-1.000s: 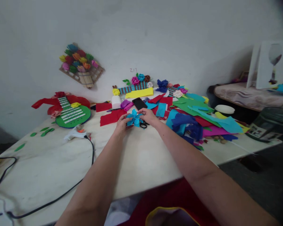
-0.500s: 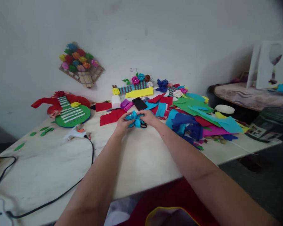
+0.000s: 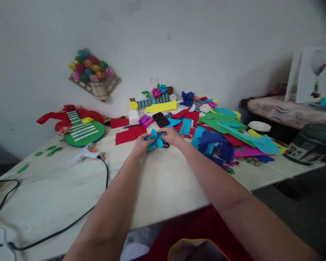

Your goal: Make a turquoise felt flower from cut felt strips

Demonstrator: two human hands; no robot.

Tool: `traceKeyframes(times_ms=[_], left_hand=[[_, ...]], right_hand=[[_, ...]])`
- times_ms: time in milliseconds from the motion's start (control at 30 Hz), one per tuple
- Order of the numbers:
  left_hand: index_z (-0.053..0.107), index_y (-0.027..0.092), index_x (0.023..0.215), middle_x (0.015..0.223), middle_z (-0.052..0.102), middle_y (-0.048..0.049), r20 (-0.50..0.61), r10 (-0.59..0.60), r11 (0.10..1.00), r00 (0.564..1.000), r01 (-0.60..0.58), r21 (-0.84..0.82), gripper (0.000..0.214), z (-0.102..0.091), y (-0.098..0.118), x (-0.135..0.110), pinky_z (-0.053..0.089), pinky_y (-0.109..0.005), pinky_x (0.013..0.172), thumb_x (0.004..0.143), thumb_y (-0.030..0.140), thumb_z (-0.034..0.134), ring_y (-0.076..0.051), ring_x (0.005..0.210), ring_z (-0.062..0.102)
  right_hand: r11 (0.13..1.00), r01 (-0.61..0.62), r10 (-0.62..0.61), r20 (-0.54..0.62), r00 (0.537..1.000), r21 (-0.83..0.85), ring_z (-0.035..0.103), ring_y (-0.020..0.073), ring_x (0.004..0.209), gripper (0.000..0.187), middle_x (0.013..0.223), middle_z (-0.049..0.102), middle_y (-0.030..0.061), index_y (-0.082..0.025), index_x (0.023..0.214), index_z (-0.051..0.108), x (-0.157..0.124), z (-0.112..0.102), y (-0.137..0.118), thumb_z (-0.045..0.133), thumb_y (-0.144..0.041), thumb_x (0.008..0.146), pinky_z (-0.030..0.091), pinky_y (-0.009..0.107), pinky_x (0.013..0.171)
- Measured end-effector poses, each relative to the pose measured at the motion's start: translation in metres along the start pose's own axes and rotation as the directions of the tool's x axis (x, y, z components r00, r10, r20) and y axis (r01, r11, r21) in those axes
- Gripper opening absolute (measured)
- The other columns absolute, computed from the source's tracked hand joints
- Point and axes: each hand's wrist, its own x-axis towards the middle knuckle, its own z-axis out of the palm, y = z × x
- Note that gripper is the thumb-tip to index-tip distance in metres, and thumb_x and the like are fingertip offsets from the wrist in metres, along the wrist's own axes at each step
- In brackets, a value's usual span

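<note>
Between my two hands, over the middle of the table, is a light-blue paper flower (image 3: 155, 140) with its petals spread outward. My left hand (image 3: 141, 144) pinches the petals on its left side. On the opposite side, the fingers of my right hand (image 3: 170, 135) are closed on the upper right petals. A black scissors handle (image 3: 166, 145) shows just under the flower, beside my right hand; the rest of the scissors is hidden. Beyond my hands lie a black phone (image 3: 161, 119) and a red paper sheet (image 3: 127, 136).
A white glue gun (image 3: 87, 153) with a black cord lies left. Behind it is a green and red paper guitar (image 3: 84, 133). Coloured paper sheets (image 3: 220, 122) and crumpled dark-blue paper (image 3: 217, 143) cover the right side. A glass jar (image 3: 309, 145) stands at the right edge.
The blue flower's petals are spread wider and face me more fully than before. My fingers have shifted slightly on its edges; both hands stay in the same place.
</note>
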Motion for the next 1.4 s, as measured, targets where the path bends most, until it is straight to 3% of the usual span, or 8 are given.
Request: traceKeyframes(times_ms=[167, 333, 467, 600, 800, 1000, 1267, 1400], left_hand=[[0.058, 0.016, 0.071, 0.055, 0.058, 0.0025, -0.05, 0.008, 1.0, 0.999, -0.008, -0.006, 0.039, 0.003, 0.003, -0.001, 0.04, -0.023, 0.044, 0.041, 0.031, 0.079, -0.011, 0.046, 0.053], [0.056, 0.016, 0.067, 0.054, 0.056, 0.0039, -0.162, 0.038, 0.996, 0.986, -0.05, -0.069, 0.036, 0.005, 0.004, 0.0, 0.038, -0.021, 0.042, 0.041, 0.028, 0.078, -0.01, 0.046, 0.052], [0.053, 0.017, 0.072, 0.06, 0.058, 0.0039, -0.164, -0.002, 0.983, 0.986, -0.028, -0.183, 0.042, 0.007, 0.005, -0.002, 0.048, -0.027, 0.05, 0.04, 0.028, 0.078, -0.013, 0.052, 0.057], [0.053, 0.017, 0.073, 0.061, 0.059, 0.0033, -0.089, -0.024, 0.976, 0.996, 0.005, -0.216, 0.043, 0.01, 0.005, -0.004, 0.052, -0.033, 0.056, 0.04, 0.025, 0.078, -0.014, 0.055, 0.058], [0.052, 0.017, 0.072, 0.06, 0.06, 0.0019, -0.033, -0.06, 0.975, 0.998, 0.051, -0.214, 0.039, 0.008, 0.003, -0.002, 0.052, -0.03, 0.055, 0.041, 0.018, 0.076, -0.014, 0.054, 0.059], [0.052, 0.017, 0.07, 0.059, 0.06, 0.0023, -0.052, -0.059, 0.982, 0.997, 0.049, -0.18, 0.037, 0.008, 0.003, -0.002, 0.052, -0.03, 0.055, 0.042, 0.019, 0.076, -0.014, 0.053, 0.058], [0.056, 0.017, 0.07, 0.059, 0.058, 0.0024, -0.081, -0.046, 0.994, 0.996, 0.037, -0.101, 0.036, 0.01, 0.002, -0.002, 0.044, -0.026, 0.05, 0.041, 0.018, 0.076, -0.012, 0.052, 0.054], [0.058, 0.017, 0.064, 0.076, 0.062, -0.0029, -0.088, 0.056, 0.998, 0.995, -0.055, 0.009, 0.029, 0.008, -0.002, 0.0, 0.046, -0.029, 0.058, 0.041, 0.018, 0.076, -0.017, 0.069, 0.058]], right_hand=[[0.991, 0.028, -0.02, -0.062, 0.998, 0.132, 0.061, 0.0158, 0.087, 0.039, 0.09, 0.068, 0.0014, -0.018, 0.087, 0.068, 0.003, 0.005, 0.007, 0.046, 0.0, 0.06, 0.046, 0.03, 0.083], [0.929, -0.123, 0.162, -0.083, 0.983, 0.35, 0.061, 0.013, 0.077, 0.035, 0.087, 0.067, 0.0034, -0.015, 0.09, 0.063, 0.008, 0.008, 0.011, 0.05, -0.003, 0.061, 0.048, 0.029, 0.076], [0.875, -0.212, 0.268, -0.07, 0.961, 0.434, 0.059, 0.0113, 0.067, 0.028, 0.074, 0.065, 0.0027, -0.013, 0.088, 0.061, 0.007, 0.006, 0.008, 0.055, -0.007, 0.062, 0.049, 0.029, 0.07], [0.878, -0.204, 0.264, -0.083, 0.961, 0.434, 0.057, 0.0107, 0.061, 0.026, 0.067, 0.063, 0.0006, -0.013, 0.084, 0.062, 0.007, 0.006, 0.009, 0.054, -0.005, 0.06, 0.048, 0.027, 0.066], [0.915, -0.204, 0.257, -0.112, 0.96, 0.349, 0.056, 0.01, 0.058, 0.026, 0.064, 0.062, -0.0001, -0.013, 0.082, 0.063, 0.006, 0.003, 0.005, 0.052, -0.004, 0.061, 0.046, 0.025, 0.063], [0.901, -0.223, 0.265, -0.066, 0.962, 0.372, 0.056, 0.0102, 0.061, 0.022, 0.067, 0.062, 0.0003, -0.013, 0.086, 0.062, 0.002, -0.001, -0.007, 0.054, -0.012, 0.065, 0.047, 0.024, 0.064], [0.924, -0.199, 0.24, -0.091, 0.966, 0.326, 0.061, 0.0125, 0.075, 0.034, 0.083, 0.066, 0.0041, -0.013, 0.09, 0.061, 0.007, 0.01, 0.011, 0.051, -0.003, 0.059, 0.048, 0.024, 0.069], [0.942, -0.203, 0.242, -0.121, 0.963, 0.266, 0.058, 0.0109, 0.065, 0.035, 0.074, 0.065, 0.001, -0.015, 0.093, 0.061, 0.008, 0.011, 0.014, 0.05, -0.005, 0.061, 0.047, 0.023, 0.063]])
